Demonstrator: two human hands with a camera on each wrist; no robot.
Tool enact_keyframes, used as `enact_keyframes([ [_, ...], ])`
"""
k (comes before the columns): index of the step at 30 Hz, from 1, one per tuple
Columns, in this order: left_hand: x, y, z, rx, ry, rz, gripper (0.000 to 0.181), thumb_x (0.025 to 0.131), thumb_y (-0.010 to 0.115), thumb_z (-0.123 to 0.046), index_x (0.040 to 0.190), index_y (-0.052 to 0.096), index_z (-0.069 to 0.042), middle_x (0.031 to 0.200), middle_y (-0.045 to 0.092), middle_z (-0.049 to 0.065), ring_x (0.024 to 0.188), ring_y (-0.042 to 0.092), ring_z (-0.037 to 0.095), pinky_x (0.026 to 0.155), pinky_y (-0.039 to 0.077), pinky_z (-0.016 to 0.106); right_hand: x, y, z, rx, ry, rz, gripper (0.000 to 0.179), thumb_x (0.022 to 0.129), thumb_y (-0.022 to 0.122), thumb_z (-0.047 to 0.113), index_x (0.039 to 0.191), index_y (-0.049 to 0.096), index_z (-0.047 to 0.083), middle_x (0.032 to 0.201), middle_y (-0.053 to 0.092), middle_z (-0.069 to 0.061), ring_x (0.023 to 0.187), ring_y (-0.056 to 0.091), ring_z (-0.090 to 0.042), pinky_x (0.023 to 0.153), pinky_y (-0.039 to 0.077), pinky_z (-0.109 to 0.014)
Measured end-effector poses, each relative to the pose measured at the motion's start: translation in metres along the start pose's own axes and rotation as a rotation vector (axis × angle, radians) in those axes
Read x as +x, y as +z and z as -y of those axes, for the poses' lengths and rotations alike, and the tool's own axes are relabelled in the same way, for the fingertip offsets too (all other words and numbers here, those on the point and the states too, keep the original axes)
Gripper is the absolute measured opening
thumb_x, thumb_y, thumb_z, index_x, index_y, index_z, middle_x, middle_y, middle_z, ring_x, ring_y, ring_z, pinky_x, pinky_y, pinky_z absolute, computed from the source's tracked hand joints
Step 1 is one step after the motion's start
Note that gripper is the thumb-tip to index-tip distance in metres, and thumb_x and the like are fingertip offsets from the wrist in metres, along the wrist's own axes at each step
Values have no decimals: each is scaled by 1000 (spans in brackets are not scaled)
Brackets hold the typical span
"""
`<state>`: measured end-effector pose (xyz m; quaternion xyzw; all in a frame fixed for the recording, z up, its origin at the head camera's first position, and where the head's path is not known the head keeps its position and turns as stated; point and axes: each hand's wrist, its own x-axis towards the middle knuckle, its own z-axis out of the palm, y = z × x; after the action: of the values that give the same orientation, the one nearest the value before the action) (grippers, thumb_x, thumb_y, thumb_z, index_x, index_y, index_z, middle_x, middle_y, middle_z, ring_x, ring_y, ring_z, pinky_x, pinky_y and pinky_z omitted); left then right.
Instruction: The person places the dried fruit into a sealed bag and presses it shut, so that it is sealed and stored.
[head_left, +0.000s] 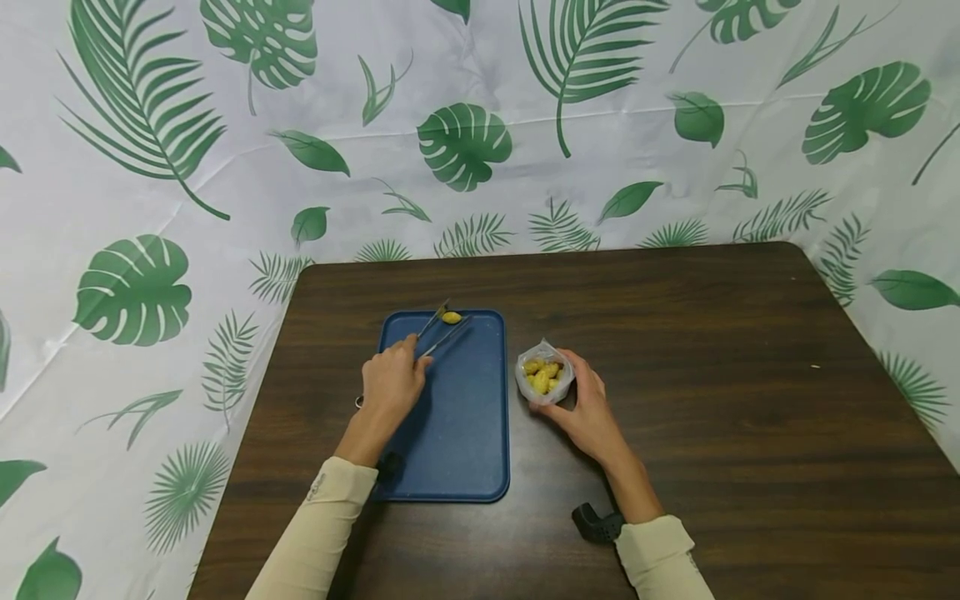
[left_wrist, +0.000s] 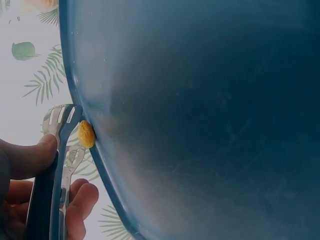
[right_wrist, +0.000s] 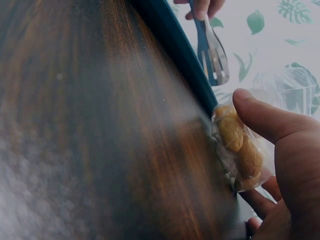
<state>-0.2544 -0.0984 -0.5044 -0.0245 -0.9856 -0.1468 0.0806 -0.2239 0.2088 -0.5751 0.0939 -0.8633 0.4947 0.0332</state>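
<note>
My left hand (head_left: 392, 382) grips a pair of metal tongs (head_left: 450, 334) with slotted ends over the far left part of a blue tray (head_left: 463, 425). The two tong arms are spread, and a single yellow oval piece (head_left: 452, 317) with a wrinkled skin lies between their tips, by the tray's far rim. In the left wrist view that piece (left_wrist: 86, 134) is right at the slotted end. Just right of the tray, my right hand (head_left: 588, 408) holds a clear plastic bag (head_left: 522, 385) by its side, thumb and fingers around it. Several similar yellow pieces (right_wrist: 231, 134) fill the bag, whose mouth faces up.
Tray and bag are on a dark wood-grain table (head_left: 720, 400). A white cloth (head_left: 360, 183) with green leaf prints hangs behind and to the sides. A black wrist device (head_left: 597, 525) sits at my right wrist. One small pale speck (head_left: 815, 367) lies toward the table's right.
</note>
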Motion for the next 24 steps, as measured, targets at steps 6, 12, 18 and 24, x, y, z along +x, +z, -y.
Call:
enact_keyframes([
  [6,-1,1,1,-5,-7,4,45,98,72,-29,132,68,0,110,76,22,84,74,43,69,58,57,0,0,1,-5,-8,2,93,80,91,27,155,37,14,154,50,-16,146,33,-46,116,22,-70],
  [12,-2,2,2,-4,6,-19,37,97,73,-29,124,72,-3,99,78,22,80,74,43,66,57,57,-1,0,1,2,3,2,93,79,91,26,155,37,15,154,49,-15,146,32,-46,116,22,-70],
  [18,-3,3,3,-8,24,-48,24,96,73,-26,110,75,-6,88,77,21,74,72,43,62,55,58,-1,-1,1,3,12,7,93,80,91,27,155,37,16,155,49,-15,147,30,-47,115,23,-71],
  [24,-4,3,3,-21,31,-52,19,98,70,-23,109,76,-7,89,77,21,73,72,43,62,55,58,-1,0,1,-8,2,6,93,80,90,27,155,36,16,154,49,-15,147,31,-46,115,23,-70],
])
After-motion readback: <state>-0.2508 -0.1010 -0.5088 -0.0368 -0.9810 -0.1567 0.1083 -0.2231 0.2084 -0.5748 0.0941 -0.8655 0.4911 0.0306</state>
